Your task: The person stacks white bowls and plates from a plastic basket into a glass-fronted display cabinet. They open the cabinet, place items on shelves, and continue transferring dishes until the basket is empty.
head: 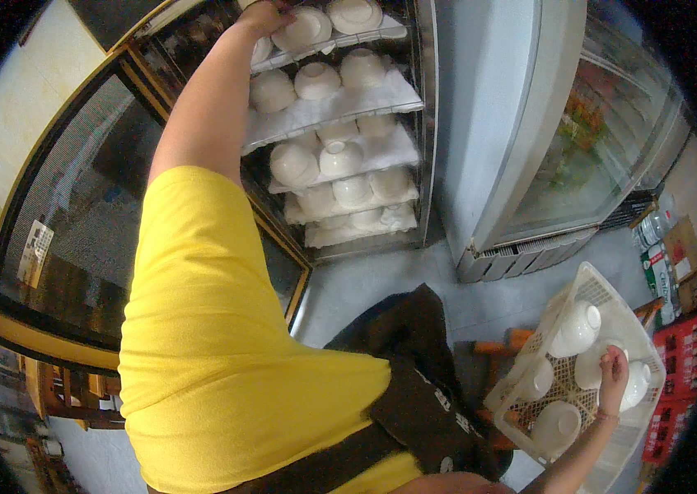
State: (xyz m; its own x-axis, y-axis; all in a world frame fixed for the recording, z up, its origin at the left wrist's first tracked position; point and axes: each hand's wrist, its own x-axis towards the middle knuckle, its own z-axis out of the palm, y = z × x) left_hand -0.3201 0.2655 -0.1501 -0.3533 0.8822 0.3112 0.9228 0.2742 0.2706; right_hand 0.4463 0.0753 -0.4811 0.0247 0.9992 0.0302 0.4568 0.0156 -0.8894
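Note:
Up at the top edge, my left hand (264, 20) reaches into an upright cabinet, among white bowls on its upper shelf. A white bowl (303, 29) lies upside down just to its right; the fingers are partly cut off, so their grip is unclear. At the lower right my right hand (614, 365) is inside a white plastic basket (580, 284), its fingers curled at a white bowl (591, 369). Whether it grips that bowl cannot be made out. Another white bowl (636, 384) sits beside the wrist. Several more bowls rest in the basket.
Lower wire shelves (354, 112) with white cloths hold several upturned bowls. A dark-glazed cabinet door (76, 216) stands open on the left. A glass-front display fridge (571, 142) is at the right. Red crates (682, 358) and a plastic bottle (651, 230) lie beyond the basket.

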